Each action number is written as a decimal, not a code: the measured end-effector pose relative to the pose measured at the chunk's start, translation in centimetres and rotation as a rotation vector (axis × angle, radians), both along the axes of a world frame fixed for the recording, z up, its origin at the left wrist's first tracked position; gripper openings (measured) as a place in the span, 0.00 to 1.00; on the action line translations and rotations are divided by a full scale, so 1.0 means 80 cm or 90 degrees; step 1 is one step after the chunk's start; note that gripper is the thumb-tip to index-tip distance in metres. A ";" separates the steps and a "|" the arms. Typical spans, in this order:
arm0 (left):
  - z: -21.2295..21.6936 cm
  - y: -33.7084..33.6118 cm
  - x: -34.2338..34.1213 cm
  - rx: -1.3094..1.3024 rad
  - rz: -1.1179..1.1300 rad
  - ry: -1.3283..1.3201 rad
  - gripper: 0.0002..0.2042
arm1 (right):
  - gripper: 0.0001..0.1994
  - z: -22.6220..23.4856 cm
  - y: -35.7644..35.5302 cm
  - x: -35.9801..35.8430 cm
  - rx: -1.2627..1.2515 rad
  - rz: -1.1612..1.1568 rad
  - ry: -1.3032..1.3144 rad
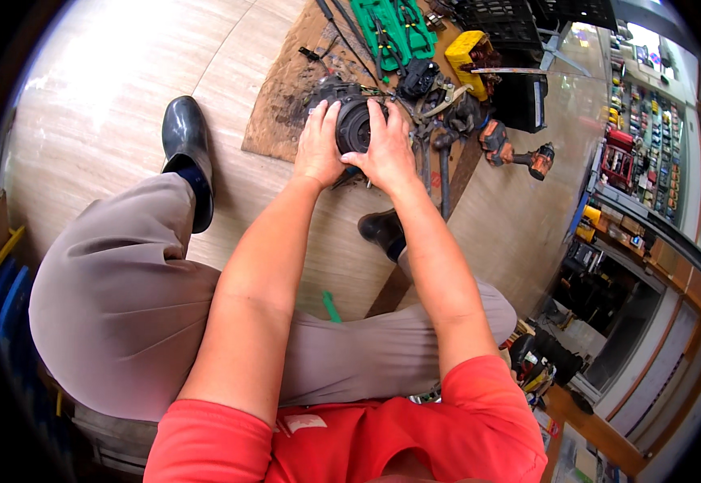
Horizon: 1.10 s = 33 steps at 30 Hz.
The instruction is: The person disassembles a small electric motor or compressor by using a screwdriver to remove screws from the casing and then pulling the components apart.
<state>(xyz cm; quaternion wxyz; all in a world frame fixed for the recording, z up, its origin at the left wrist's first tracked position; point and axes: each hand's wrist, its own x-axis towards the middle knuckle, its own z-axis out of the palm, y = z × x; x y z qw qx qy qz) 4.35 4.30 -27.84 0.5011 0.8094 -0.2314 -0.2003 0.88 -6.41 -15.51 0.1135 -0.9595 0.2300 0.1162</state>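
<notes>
A round black ribbed part (353,127), like a pulley or clutch on a greasy machine body (338,90), sits between my hands on a stained cardboard sheet (274,121). My left hand (318,146) wraps round its left side, fingers pointing away from me. On the right side, my right hand (388,149) grips it with the thumb at the near edge and the fingers over the top. Both palms hide much of the part's rim. Just right of it lie long metal tools (444,173) and dark greasy parts (465,113).
A green tool case (394,32) with pliers lies at the far side, beside a yellow container (471,60) and a black bin (521,101). An orange-and-black cordless impact driver (519,153) rests on the floor at right. A green-handled object (330,306) lies near my legs.
</notes>
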 end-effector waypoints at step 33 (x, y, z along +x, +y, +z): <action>0.001 -0.001 0.003 -0.007 0.007 -0.017 0.50 | 0.43 -0.002 0.004 -0.007 -0.016 -0.037 -0.079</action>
